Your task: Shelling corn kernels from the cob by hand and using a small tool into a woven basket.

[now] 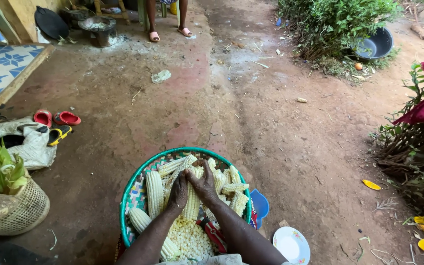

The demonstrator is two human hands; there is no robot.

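Note:
A round woven tray with a green rim (133,189) sits on my lap, holding several pale corn cobs and a heap of loose kernels (188,239). Both my hands grip one upright corn cob (191,202) over the tray's middle. My left hand (178,191) wraps its left side and my right hand (204,184) closes over its top and right side. A whole cob (154,192) lies to the left of my hands, and partly shelled cobs (231,189) lie to the right.
A woven basket with green husks (13,203) stands at left, near red sandals (57,118) and a cloth. A white plate (291,244) and a blue lid (260,203) lie on the dirt at right. Another person's feet (170,33) stand far ahead. Bushes and a dark basin (376,44) sit at the right.

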